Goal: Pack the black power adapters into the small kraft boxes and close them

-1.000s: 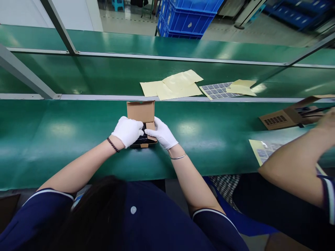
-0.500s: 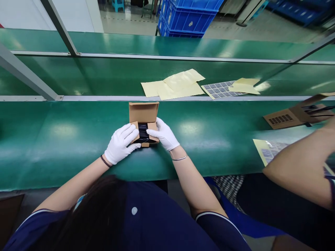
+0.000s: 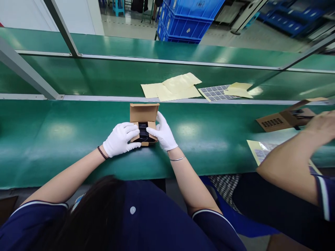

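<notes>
A small brown cardboard box [image 3: 144, 113] rests on the green work surface in front of me, its lid raised at the back. Black items [image 3: 143, 131] lie inside; their exact kind cannot be made out. My left hand [image 3: 121, 138], in a white glove, grips the box's left side, fingers over the left flap and thumb at the front corner. On the other side my white-gloved right hand [image 3: 163, 133] holds the right wall, its thumb on the right flap [image 3: 152, 134] and its fingers partly hidden behind the box.
Pale yellow sheets [image 3: 178, 87] and a label sheet [image 3: 214, 93] lie beyond the metal rail. To the right, a co-worker's arm [image 3: 290, 153] reaches toward another open cardboard box [image 3: 274, 121], above a second label sheet [image 3: 253, 150]. Blue crates [image 3: 187, 26] are stacked behind the bench.
My right hand's fingers have risen slightly along the box's right side. Both hands stay on the box. The view has shifted a little, and the co-worker's hand has come into sight.
</notes>
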A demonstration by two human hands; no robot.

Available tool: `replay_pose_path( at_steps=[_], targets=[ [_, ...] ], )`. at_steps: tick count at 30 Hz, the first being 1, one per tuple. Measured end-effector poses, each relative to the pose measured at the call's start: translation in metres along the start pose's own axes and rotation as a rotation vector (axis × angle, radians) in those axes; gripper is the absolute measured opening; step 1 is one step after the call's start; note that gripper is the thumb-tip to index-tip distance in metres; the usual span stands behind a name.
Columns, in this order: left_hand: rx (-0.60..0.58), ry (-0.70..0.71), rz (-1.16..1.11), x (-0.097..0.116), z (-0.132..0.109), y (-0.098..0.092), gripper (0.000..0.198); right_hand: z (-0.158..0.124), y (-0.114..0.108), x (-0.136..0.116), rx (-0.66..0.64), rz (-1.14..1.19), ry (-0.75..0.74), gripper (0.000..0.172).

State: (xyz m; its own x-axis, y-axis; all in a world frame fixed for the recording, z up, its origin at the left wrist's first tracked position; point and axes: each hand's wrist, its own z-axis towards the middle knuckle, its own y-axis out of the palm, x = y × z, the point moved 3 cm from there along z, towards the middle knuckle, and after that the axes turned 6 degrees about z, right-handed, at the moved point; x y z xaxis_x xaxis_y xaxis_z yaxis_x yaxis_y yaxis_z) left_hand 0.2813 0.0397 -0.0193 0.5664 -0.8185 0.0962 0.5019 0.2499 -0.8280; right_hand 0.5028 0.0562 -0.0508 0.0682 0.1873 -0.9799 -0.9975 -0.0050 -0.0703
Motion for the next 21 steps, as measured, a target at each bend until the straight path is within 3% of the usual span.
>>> replay_pose_path(
  at_steps=[2, 3, 5, 6, 8, 11, 14, 18, 21],
  targets=[
    [0.051, -0.039, -0.055, -0.003, -0.004, 0.002, 0.056, -0.003, -0.003, -0.011, 0.093, -0.262, -0.199, 0.078],
    [0.070, -0.057, -0.074, -0.003, -0.006, 0.003, 0.063, -0.004, -0.002, -0.018, 0.051, -0.374, -0.309, 0.064],
    [0.088, -0.096, -0.095, -0.002, -0.009, 0.007, 0.077, -0.003, 0.005, -0.032, -0.190, -0.547, -0.489, 0.034],
    [0.087, -0.121, -0.104, -0.002, -0.010, 0.009, 0.081, -0.002, 0.009, -0.038, -0.326, -0.619, -0.536, 0.030],
    [0.070, -0.189, -0.145, -0.001, -0.013, 0.015, 0.085, 0.003, 0.012, -0.048, -0.482, -0.748, -0.546, 0.033],
    [0.007, -0.284, -0.268, -0.003, -0.017, 0.025, 0.090, 0.006, 0.015, -0.058, -0.554, -0.830, -0.497, 0.042],
    [-0.028, -0.304, -0.399, -0.006, -0.018, 0.028, 0.086, 0.004, 0.020, -0.061, -0.585, -0.762, -0.449, 0.044],
    [0.006, -0.294, -0.471, -0.007, -0.014, 0.022, 0.068, 0.006, 0.022, -0.060, -0.611, -0.695, -0.349, 0.030],
    [0.008, -0.291, -0.486, -0.008, -0.014, 0.020, 0.069, 0.010, 0.020, -0.060, -0.668, -0.695, -0.341, 0.017]
  ],
)
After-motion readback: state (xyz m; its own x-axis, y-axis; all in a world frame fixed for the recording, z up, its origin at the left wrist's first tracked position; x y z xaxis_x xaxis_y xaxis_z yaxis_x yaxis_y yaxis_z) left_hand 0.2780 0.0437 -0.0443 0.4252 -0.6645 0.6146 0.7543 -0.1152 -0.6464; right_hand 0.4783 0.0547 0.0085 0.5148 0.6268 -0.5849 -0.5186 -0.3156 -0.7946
